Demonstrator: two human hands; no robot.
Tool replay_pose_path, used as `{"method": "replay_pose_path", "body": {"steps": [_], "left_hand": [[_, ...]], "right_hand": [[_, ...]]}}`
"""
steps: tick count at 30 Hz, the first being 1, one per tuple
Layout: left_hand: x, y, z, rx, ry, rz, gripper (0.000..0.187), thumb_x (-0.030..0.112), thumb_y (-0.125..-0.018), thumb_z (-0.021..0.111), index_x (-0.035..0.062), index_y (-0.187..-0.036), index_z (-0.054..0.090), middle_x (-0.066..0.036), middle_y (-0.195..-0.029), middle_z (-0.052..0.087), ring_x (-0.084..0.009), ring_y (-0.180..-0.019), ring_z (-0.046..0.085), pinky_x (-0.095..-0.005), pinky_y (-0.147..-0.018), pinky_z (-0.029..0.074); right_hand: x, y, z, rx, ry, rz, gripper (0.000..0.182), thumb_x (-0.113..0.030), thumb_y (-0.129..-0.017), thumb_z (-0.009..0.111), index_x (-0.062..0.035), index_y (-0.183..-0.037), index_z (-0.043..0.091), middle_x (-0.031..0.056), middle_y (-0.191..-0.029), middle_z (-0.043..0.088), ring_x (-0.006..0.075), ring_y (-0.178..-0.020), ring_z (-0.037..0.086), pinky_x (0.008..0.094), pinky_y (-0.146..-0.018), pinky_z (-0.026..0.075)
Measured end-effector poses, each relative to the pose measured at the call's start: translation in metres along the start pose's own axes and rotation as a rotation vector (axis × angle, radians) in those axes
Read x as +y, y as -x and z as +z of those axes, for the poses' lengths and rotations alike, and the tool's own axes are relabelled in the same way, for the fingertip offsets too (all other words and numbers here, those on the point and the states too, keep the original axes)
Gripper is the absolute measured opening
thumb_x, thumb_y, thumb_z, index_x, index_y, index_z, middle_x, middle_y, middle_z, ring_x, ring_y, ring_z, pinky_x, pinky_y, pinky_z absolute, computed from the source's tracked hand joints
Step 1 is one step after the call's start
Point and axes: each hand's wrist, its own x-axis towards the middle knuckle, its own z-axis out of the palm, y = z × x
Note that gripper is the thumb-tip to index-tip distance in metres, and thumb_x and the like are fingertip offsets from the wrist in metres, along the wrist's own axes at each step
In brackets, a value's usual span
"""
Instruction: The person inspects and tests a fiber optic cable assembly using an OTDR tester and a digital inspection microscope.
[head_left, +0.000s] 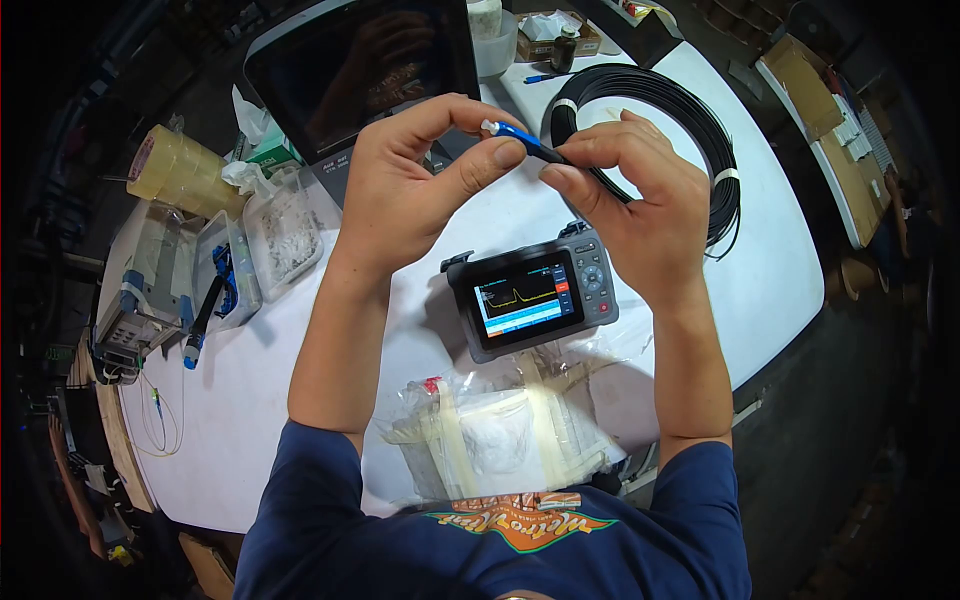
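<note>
Left hand point(415, 175): pinching blue connector point(517, 136), upper centre of frame
Right hand point(648, 190): fingertips closed on black cable point(551, 155)
Connector: likely light, stiff, fragile-tipped; grip the body

I look from my head, forward and steeply down: my shirt point(400, 555) close at the bottom, my left hand point(408, 180) and right hand point(648, 200) near, above centre, the table point(770, 270) beneath them. The wide view bends at its dark edges, which I can't read well.
</note>
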Motion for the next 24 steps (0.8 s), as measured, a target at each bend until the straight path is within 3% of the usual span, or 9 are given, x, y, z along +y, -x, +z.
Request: {"method": "replay_pose_path", "body": {"steps": [8, 10, 13, 20, 22, 24], "left_hand": [[0.0014, -0.0012, -0.0011, -0.033, -0.012, 0.020, 0.019, 0.015, -0.089, 0.081, 0.0045, -0.104, 0.077, -0.003, -0.095, 0.076, -0.0115, -0.095, 0.067, -0.0426, -0.117, 0.037], [-0.0002, -0.0017, 0.0017, 0.004, 0.018, 0.054, 0.021, 0.020, -0.088, 0.084, 0.0040, -0.100, 0.077, 0.000, -0.086, 0.071, -0.0084, -0.084, 0.062, -0.0247, -0.080, 0.047], [-0.0004, -0.0020, 0.0012, -0.007, 0.003, 0.068, 0.021, 0.020, -0.087, 0.084, 0.0039, -0.099, 0.077, -0.001, -0.087, 0.072, -0.0087, -0.084, 0.062, -0.0250, -0.081, 0.047], [-0.0013, -0.0013, 0.0006, -0.013, 0.043, 0.042, 0.021, 0.020, -0.088, 0.083, 0.0034, -0.099, 0.077, -0.001, -0.088, 0.072, -0.0090, -0.086, 0.063, -0.0247, -0.081, 0.047], [-0.0009, 0.0000, 0.0008, -0.091, 0.059, -0.032, 0.022, 0.015, -0.089, 0.081, 0.0019, -0.106, 0.076, -0.005, -0.099, 0.076, -0.0131, -0.096, 0.069, -0.0433, -0.114, 0.043], [0.0031, 0.0016, 0.0053, -0.075, 0.153, -0.099, 0.023, 0.015, -0.090, 0.080, 0.0008, -0.108, 0.076, -0.006, -0.101, 0.076, -0.0129, -0.098, 0.070, -0.0390, -0.108, 0.048]], "right_hand": [[-0.0006, 0.0004, -0.0016, -0.036, 0.024, 0.005, 0.023, -0.026, -0.085, 0.082, -0.0068, -0.085, 0.070, 0.0050, -0.080, 0.071, 0.0257, -0.071, 0.064, 0.0420, -0.087, 0.049], [-0.0013, 0.0004, -0.0023, -0.043, 0.032, 0.012, 0.023, -0.027, -0.085, 0.082, -0.0070, -0.085, 0.070, 0.0048, -0.080, 0.071, 0.0257, -0.072, 0.064, 0.0433, -0.090, 0.049], [-0.0017, 0.0001, -0.0043, -0.077, 0.032, 0.037, 0.023, -0.028, -0.086, 0.081, -0.0072, -0.086, 0.071, 0.0045, -0.080, 0.071, 0.0258, -0.073, 0.065, 0.0458, -0.094, 0.048], [-0.0076, -0.0005, -0.0069, -0.106, -0.118, 0.145, 0.021, -0.021, -0.085, 0.083, -0.0031, -0.084, 0.072, 0.0073, -0.079, 0.072, 0.0226, -0.072, 0.066, 0.0329, -0.069, 0.050], [-0.0076, 0.0009, -0.0043, -0.101, -0.201, 0.202, 0.020, -0.019, -0.084, 0.084, -0.0024, -0.083, 0.072, 0.0082, -0.079, 0.072, 0.0219, -0.071, 0.066, 0.0314, -0.063, 0.049], [-0.0062, 0.0025, -0.0014, -0.050, -0.195, 0.159, 0.018, -0.016, -0.082, 0.085, -0.0025, -0.084, 0.073, 0.0084, -0.077, 0.071, 0.0214, -0.068, 0.065, 0.0329, -0.061, 0.048]]}}
